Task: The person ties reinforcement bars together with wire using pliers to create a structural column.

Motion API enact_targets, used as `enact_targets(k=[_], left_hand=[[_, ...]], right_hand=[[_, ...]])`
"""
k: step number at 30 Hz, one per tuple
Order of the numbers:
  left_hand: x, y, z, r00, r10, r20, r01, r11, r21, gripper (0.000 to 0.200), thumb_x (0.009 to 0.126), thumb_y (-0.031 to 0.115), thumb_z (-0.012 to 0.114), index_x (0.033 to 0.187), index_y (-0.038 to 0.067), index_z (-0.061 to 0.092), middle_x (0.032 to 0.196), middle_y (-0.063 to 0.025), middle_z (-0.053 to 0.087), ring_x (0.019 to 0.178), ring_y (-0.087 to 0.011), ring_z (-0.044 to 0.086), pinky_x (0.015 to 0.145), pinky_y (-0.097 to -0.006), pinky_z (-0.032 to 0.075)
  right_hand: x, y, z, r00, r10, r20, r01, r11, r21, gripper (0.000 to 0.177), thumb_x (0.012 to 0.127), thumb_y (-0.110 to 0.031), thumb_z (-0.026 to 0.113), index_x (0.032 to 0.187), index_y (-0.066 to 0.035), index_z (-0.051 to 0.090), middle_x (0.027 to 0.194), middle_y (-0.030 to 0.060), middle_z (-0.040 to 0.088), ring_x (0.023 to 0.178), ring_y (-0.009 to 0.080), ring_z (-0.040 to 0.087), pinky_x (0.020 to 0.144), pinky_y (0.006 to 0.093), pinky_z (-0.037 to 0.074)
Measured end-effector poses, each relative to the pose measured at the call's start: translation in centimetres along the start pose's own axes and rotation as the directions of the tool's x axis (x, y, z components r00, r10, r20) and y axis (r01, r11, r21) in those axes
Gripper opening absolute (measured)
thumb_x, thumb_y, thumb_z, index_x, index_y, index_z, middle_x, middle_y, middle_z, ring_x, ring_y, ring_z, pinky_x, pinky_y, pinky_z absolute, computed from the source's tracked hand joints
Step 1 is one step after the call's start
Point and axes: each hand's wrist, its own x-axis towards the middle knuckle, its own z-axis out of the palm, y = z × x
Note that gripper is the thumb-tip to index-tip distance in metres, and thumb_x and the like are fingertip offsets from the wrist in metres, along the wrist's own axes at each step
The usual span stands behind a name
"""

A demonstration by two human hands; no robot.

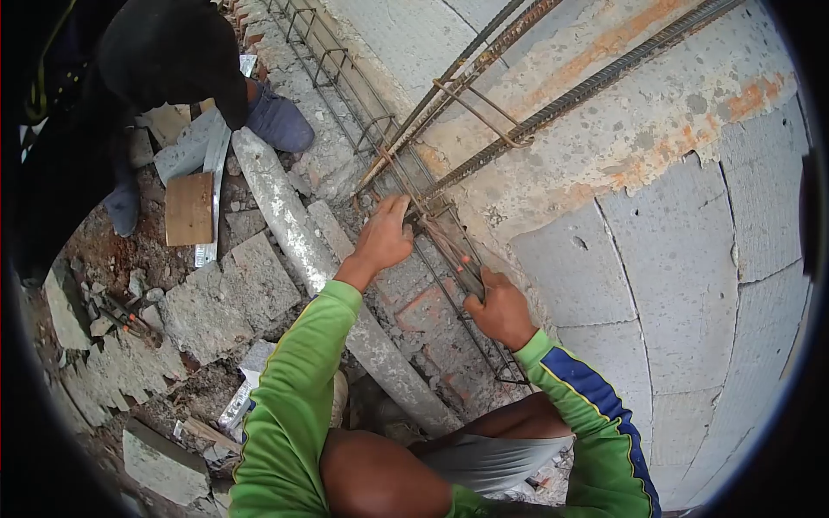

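My right hand (501, 311) is wrapped around the dark handles of a pair of pincers (467, 274), which has small orange marks. Its head points up and left, towards the crossing of the steel bars. At that crossing my left hand (382, 237) has its fingers curled against the bars; what they pinch is hidden. Thin reddish-brown tie wire (442, 239) lies between the two hands. A long rebar cage (337, 82) with stirrups runs beneath both hands along the wall base. Thick ribbed rebars (596, 91) rise from the joint towards the upper right.
A grey-white pipe (289, 211) lies left of the cage. Another person's shoe (281, 121) stands by its upper end. Broken blocks (229, 293), a wooden piece (189, 210) and rubble cover the left ground. A block wall (665, 285) borders the right side.
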Motion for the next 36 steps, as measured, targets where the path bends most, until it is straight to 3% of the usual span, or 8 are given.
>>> enact_targets(k=[2,4,11,14,16,22,26,36], left_hand=[[0.0,-0.2,0.0,1.0,0.004,-0.005,-0.004,1.0,-0.003,0.054,0.081,0.005,0.062,0.133,-0.002,0.047,0.133,-0.0246,0.049,0.123,-0.0438,0.049,0.103,-0.0442,0.042],[0.2,-0.4,-0.2,1.0,0.018,-0.004,-0.018,1.0,-0.004,0.054,0.081,0.005,0.062,0.133,-0.001,0.047,0.132,-0.0243,0.049,0.123,-0.0438,0.049,0.103,-0.0442,0.042],[0.1,-0.7,0.2,0.997,0.067,-0.047,-0.067,0.998,-0.008,0.055,0.079,0.005,0.063,0.131,-0.001,0.047,0.13,-0.0239,0.05,0.121,-0.0436,0.05,0.102,-0.0444,0.042],[0.1,-0.7,0.2,0.997,0.061,-0.043,-0.062,0.998,-0.019,0.054,0.079,0.005,0.063,0.13,-0.002,0.047,0.129,-0.0242,0.051,0.121,-0.0438,0.05,0.102,-0.0445,0.042],[0.2,-0.9,0.7,0.996,0.079,-0.041,-0.08,0.997,-0.022,0.053,0.079,0.004,0.063,0.13,-0.002,0.047,0.128,-0.0244,0.051,0.121,-0.044,0.049,0.102,-0.0445,0.042],[0.2,-0.6,0.2,0.997,0.068,-0.039,-0.069,0.998,-0.009,0.054,0.08,0.004,0.063,0.13,-0.003,0.047,0.128,-0.0256,0.05,0.122,-0.044,0.049,0.103,-0.044,0.041],[0.4,-0.8,0.4,1.0,0.028,-0.006,-0.028,1.0,-0.014,0.054,0.082,0.006,0.061,0.133,-0.001,0.048,0.136,-0.0241,0.049,0.128,-0.0419,0.046,0.108,-0.0435,0.039],[1.0,-1.7,0.4,1.0,0.019,-0.018,-0.021,0.992,-0.128,0.048,0.081,0.004,0.062,0.128,-0.001,0.054,0.132,-0.022,0.054,0.127,-0.0403,0.048,0.108,-0.0415,0.039]], right_hand=[[0.1,-0.6,0.2,0.959,0.078,0.273,-0.161,0.941,0.297,0.047,0.082,-0.02,0.063,0.123,0.001,0.057,0.084,0.0143,0.06,0.064,0.0291,0.057,0.063,0.0402,0.047],[0.3,-1.4,-0.4,0.658,-0.073,0.749,-0.751,-0.139,0.646,0.035,0.092,-0.018,0.053,0.121,0.002,0.06,0.081,0.0113,0.063,0.058,0.0262,0.059,0.056,0.0407,0.047],[1.3,-0.5,-2.2,0.617,-0.148,0.773,-0.772,0.081,0.631,0.035,0.098,-0.024,0.057,0.117,0.005,0.059,0.082,0.0095,0.064,0.07,0.0242,0.065,0.061,0.0418,0.054],[0.9,-1.6,-1.9,0.687,-0.049,0.725,-0.626,0.466,0.625,0.039,0.093,-0.026,0.066,0.113,0.006,0.057,0.08,0.0128,0.064,0.074,0.0259,0.067,0.064,0.0396,0.055],[0.3,-1.9,-1.0,0.884,0.097,0.458,-0.323,0.835,0.445,0.041,0.085,-0.02,0.074,0.111,0.005,0.055,0.088,0.018,0.066,0.078,0.0312,0.068,0.065,0.0434,0.055],[-1.2,-3.0,-0.6,0.952,-0.12,-0.283,0.025,0.948,-0.316,0.059,0.07,-0.012,0.069,0.121,0.006,0.047,0.097,0.0223,0.06,0.082,0.0433,0.063,0.072,0.0499,0.052],[0.2,-3.0,-0.3,0.958,-0.036,-0.285,-0.077,0.925,-0.373,0.051,0.07,-0.013,0.063,0.117,0.004,0.052,0.096,0.0187,0.057,0.08,0.0433,0.063,0.076,0.0522,0.051],[1.3,-2.0,-0.5,0.926,0.193,0.324,-0.286,0.919,0.272,0.044,0.076,-0.014,0.061,0.113,0.009,0.052,0.102,0.038,0.061,0.098,0.0529,0.06,0.087,0.0531,0.05]])
